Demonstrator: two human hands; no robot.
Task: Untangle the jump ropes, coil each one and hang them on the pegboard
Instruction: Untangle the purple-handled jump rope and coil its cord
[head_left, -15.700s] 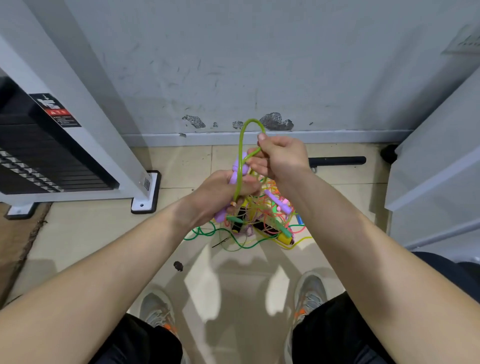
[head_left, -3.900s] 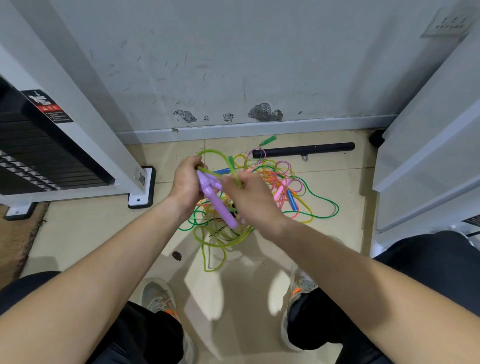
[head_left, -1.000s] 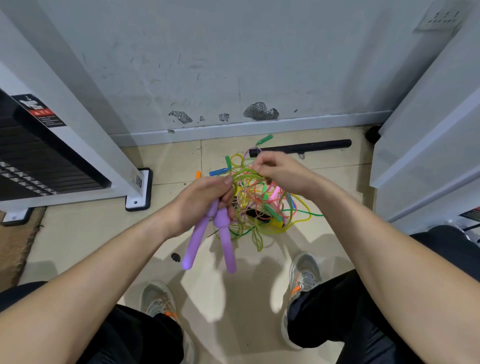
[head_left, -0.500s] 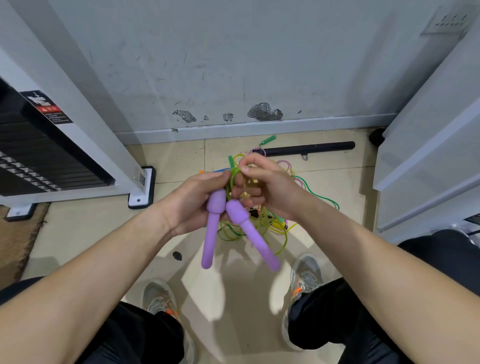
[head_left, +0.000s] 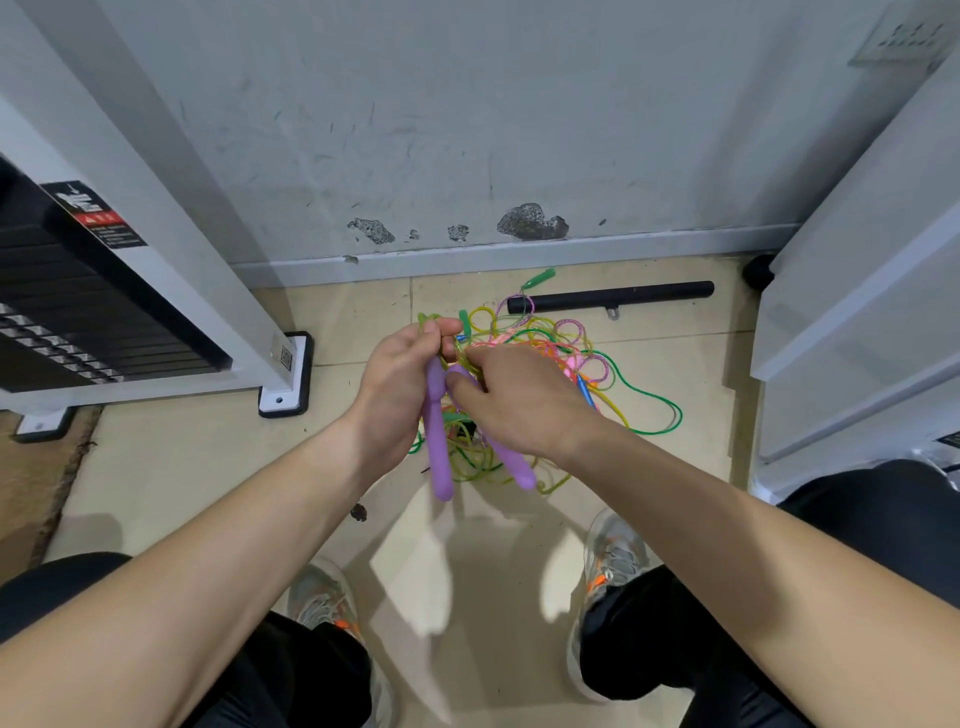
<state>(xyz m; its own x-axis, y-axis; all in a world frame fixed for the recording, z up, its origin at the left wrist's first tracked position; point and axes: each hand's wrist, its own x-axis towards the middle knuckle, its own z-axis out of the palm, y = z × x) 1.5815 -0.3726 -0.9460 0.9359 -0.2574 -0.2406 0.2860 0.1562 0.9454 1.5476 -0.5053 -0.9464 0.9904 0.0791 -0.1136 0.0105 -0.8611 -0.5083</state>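
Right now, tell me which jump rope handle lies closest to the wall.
The green handle, alone on the tile just before the baseboard, beyond the black bar; the purple handles are in the hands.

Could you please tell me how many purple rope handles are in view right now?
2: one purple handle hangs from the left hand; the other pokes out under the right hand.

even indoor light is filling the scene, seemingly falling from overhead. soft shadows and pale glare patches are lying on the floor (head_left: 156, 467). the wide lens is bending the wall (head_left: 467, 104) edges, and the left hand (head_left: 395, 384) is blurring slightly.
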